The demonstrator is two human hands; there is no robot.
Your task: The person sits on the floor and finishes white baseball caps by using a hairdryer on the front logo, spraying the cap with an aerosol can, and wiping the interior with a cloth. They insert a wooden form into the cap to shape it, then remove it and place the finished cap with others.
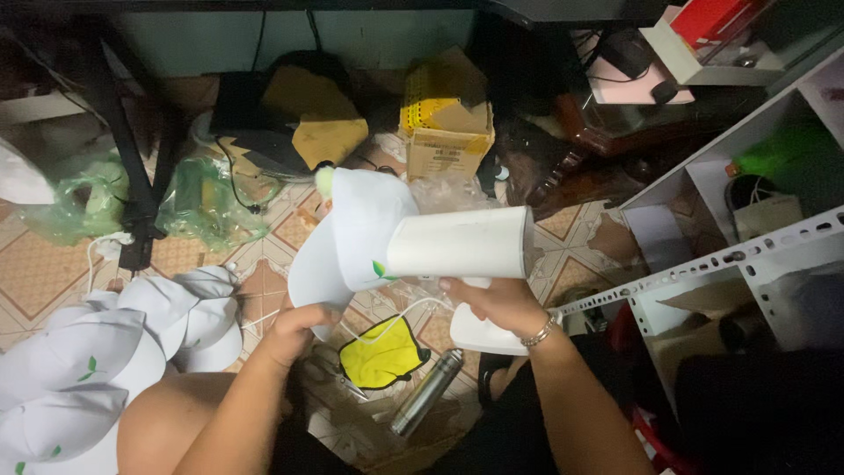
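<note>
Both hands are busy: left hand (294,327) grips the white cap (352,233) by its brim, right hand (492,303) aims a white handheld steamer (462,251) against it. Steaming seems underway; next, turning the cap calls for fresh panels, above the yellow pouch (382,354).

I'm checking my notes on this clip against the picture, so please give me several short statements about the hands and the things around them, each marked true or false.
1. The right hand holds a white handheld appliance. True.
2. The left hand holds a white cap by its brim. True.
3. The metal bottle stands upright on a shelf. False: it lies on the tiled floor.
4. A stack of white caps lies beside the left arm. True.
5. The right wrist is bare. False: it wears a bracelet.
</note>
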